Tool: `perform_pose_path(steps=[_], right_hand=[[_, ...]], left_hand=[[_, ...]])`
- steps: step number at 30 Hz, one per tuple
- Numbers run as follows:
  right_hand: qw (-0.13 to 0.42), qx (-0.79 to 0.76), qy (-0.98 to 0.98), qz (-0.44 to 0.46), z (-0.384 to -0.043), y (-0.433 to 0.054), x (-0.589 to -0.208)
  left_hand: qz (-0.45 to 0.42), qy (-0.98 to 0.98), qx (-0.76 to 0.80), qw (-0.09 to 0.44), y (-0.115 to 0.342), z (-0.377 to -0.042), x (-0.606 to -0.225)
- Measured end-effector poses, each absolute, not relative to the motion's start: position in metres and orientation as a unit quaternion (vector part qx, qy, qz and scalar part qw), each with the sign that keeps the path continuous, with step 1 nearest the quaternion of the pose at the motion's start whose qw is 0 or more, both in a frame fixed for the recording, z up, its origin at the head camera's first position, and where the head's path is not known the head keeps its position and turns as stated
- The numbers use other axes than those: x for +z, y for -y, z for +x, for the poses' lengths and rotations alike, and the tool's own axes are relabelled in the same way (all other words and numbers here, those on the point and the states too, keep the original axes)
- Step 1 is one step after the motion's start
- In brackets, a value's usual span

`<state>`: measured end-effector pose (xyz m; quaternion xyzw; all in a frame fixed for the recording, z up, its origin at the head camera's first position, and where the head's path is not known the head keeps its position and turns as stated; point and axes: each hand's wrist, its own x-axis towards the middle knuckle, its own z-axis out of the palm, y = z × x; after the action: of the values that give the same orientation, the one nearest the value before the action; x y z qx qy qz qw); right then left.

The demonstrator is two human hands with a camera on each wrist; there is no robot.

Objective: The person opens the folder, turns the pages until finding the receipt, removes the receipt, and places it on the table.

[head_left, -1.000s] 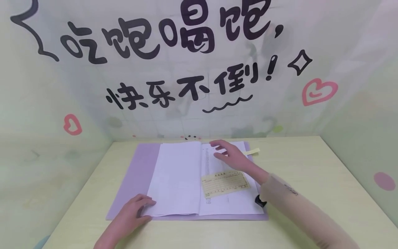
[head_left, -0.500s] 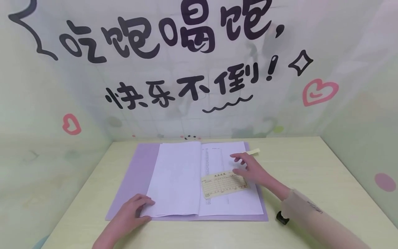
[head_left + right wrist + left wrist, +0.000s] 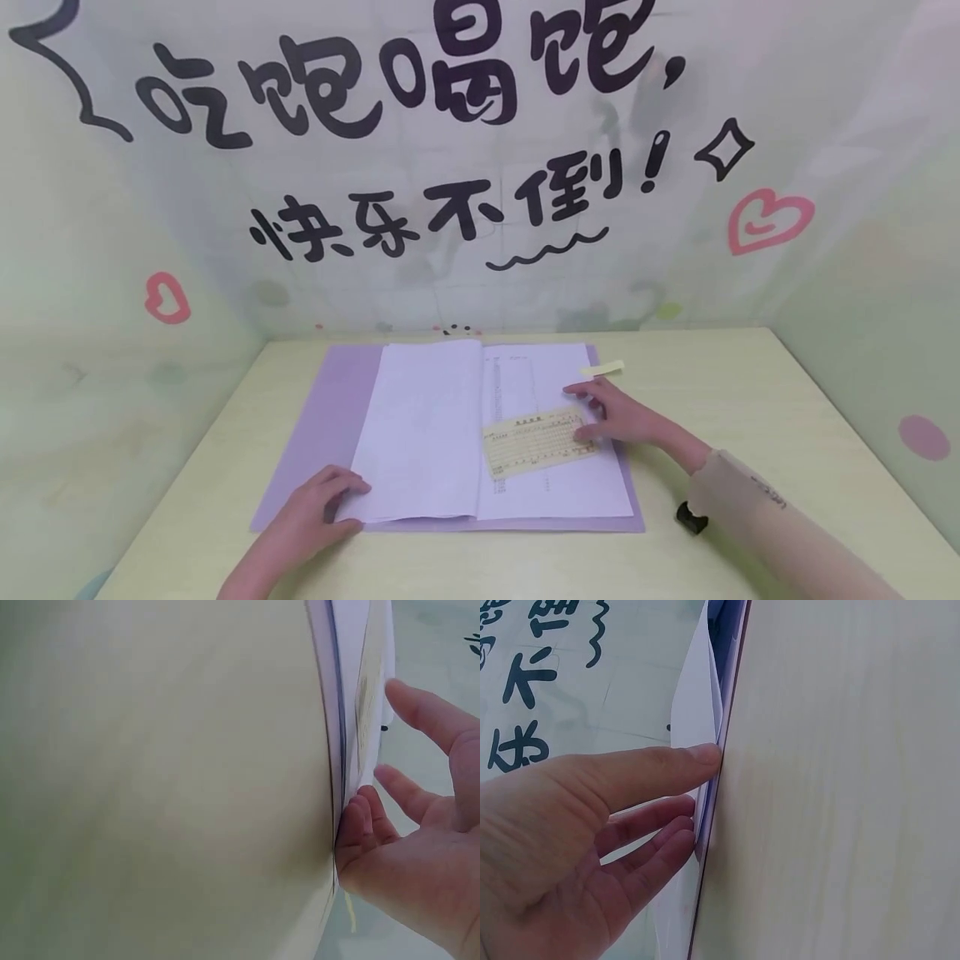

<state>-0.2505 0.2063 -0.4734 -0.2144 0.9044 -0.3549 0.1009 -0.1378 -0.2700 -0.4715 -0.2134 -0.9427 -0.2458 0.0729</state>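
A purple folder [image 3: 300,446] lies spread on the table with white sheets in it. My left hand [image 3: 315,508] rests at the lower left corner of the blank left sheet [image 3: 423,433]; in the left wrist view its thumb [image 3: 694,759] touches the folder's front edge. A yellowish printed slip [image 3: 528,446] lies slantwise across the printed right sheet [image 3: 570,496]. Over the right edge of that sheet is my right hand [image 3: 622,417], fingers loosely bent and thumb overlapping the slip's right end. In the right wrist view, thumb and forefinger are spread apart, with the little finger low at the folder's edge.
A pale yellow paper tab [image 3: 603,367] sticks out past the folder's upper right edge. Behind the light wood table [image 3: 750,392] stands a back wall [image 3: 375,292] with large black lettering. A black strap [image 3: 692,518] hangs below the right forearm.
My right hand has come down from the upper part of the right sheet, moving rightward and toward me, to the slip's right end. The left hand stays in place.
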Motion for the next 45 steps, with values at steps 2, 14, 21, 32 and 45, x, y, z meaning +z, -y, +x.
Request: perform_pose_path(steps=[2,14,21,32,45], right_hand=[[0.114,-0.353,-0.903,-0.216,-0.252,-0.209,-0.474],[0.13,-0.341,-0.901,-0.234,-0.253,-0.213,-0.474],[0.107,-0.352,-0.899,-0.236,-0.251,-0.215,-0.474],[0.103,-0.344,-0.9,-0.245,-0.251,-0.213,-0.472],[0.133,-0.34,-0.896,-0.252,-0.249,-0.206,-0.465]], left_hand=[[-0.211,0.944,-0.246,0.067,0.269,-0.139,-0.47],[-0.206,0.945,-0.249,0.057,0.27,-0.14,-0.469],[-0.202,0.944,-0.255,0.063,0.269,-0.14,-0.468],[-0.195,0.946,-0.255,0.056,0.268,-0.14,-0.467],[-0.171,0.952,-0.253,0.029,0.267,-0.138,-0.465]])
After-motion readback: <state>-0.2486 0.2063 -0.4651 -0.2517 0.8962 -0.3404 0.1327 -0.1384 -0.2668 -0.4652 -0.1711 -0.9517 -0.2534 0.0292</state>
